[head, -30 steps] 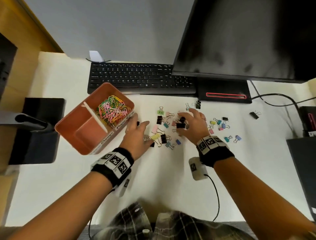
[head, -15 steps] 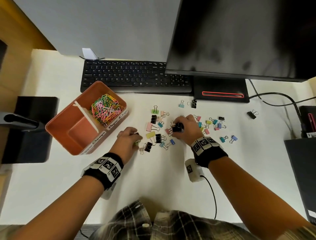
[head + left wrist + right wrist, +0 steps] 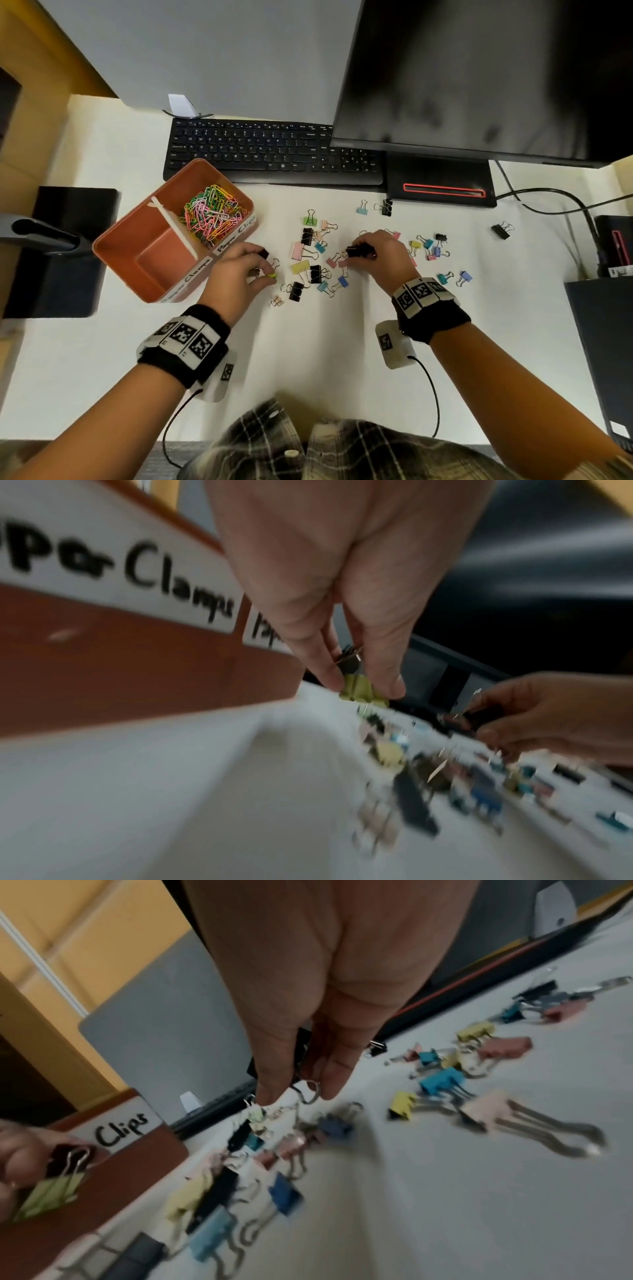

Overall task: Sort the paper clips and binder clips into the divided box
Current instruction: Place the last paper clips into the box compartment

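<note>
Divided box [image 3: 113, 246]: paper clips [image 3: 212, 219] fill one compartment, other seemingly bare

Binder clips [image 3: 310, 270] right of divided box [image 3: 130, 270]

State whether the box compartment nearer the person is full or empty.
Empty. In the head view the near compartment shows only bare orange floor, while the paper clips lie beyond the divider.
</note>
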`<state>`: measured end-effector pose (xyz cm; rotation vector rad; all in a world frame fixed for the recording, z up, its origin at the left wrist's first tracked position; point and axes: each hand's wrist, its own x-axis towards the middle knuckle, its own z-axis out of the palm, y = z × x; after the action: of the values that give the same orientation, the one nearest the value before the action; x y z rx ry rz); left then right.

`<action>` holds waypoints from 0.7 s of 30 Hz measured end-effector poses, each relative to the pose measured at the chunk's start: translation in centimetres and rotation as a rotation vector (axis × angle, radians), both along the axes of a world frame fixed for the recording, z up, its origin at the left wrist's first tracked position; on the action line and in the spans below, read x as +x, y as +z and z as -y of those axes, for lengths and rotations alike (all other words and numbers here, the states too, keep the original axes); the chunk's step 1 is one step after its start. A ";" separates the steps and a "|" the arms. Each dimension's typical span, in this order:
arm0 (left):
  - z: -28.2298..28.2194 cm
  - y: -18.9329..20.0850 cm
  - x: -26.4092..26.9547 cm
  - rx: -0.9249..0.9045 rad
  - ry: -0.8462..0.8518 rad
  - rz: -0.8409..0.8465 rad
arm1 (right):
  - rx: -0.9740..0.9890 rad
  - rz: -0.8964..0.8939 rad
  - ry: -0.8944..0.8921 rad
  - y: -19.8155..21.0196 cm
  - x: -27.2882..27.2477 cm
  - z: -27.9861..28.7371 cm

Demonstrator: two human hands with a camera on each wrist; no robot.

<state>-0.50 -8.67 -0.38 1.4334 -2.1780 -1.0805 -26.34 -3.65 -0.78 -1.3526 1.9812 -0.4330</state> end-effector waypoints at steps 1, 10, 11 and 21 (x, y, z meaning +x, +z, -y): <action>0.0 1.0 0.2 -0.025 0.011 -0.027 | -0.023 -0.002 0.008 0.5 0.3 0.2; 4.6 6.2 10.5 -0.174 0.364 0.013 | -0.249 0.148 0.380 6.0 14.5 7.2; 5.2 5.9 11.5 -0.144 0.380 -0.003 | -0.249 0.154 0.420 6.1 16.4 8.2; 3.6 7.2 11.0 -0.207 0.245 -0.053 | -0.268 0.083 0.380 5.8 17.2 7.1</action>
<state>10.54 -12.27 6.81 1.5089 -1.9505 -0.7756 -9.11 -10.77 4.98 -1.8027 1.5896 -0.5764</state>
